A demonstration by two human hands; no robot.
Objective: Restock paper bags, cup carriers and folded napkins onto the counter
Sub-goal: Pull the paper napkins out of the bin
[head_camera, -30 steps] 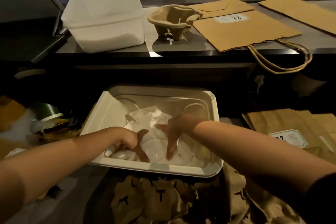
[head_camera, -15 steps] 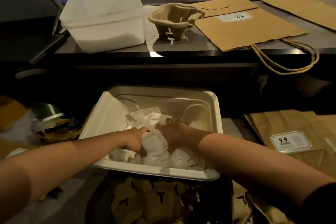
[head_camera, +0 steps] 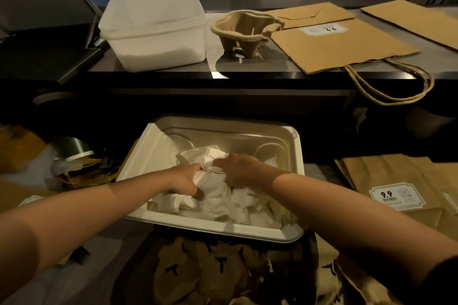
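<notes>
Left hand [head_camera: 184,178] and right hand [head_camera: 238,168] each gripped a fistful of the napkins [head_camera: 218,205], piled in the metal tray [head_camera: 213,131] at 6 o'clock. They looked feather-light, floppy and quick to shed, so I'd scoop under the wad. The tray walls were low, but up at 12 o'clock the counter [head_camera: 272,64] looked tight between the white tub [head_camera: 153,25] and the cup carrier [head_camera: 244,30].

Shiny metal tray [head_camera: 292,146], crumpled white paper napkins [head_camera: 218,203], matt brown paper bag [head_camera: 339,49]
</notes>
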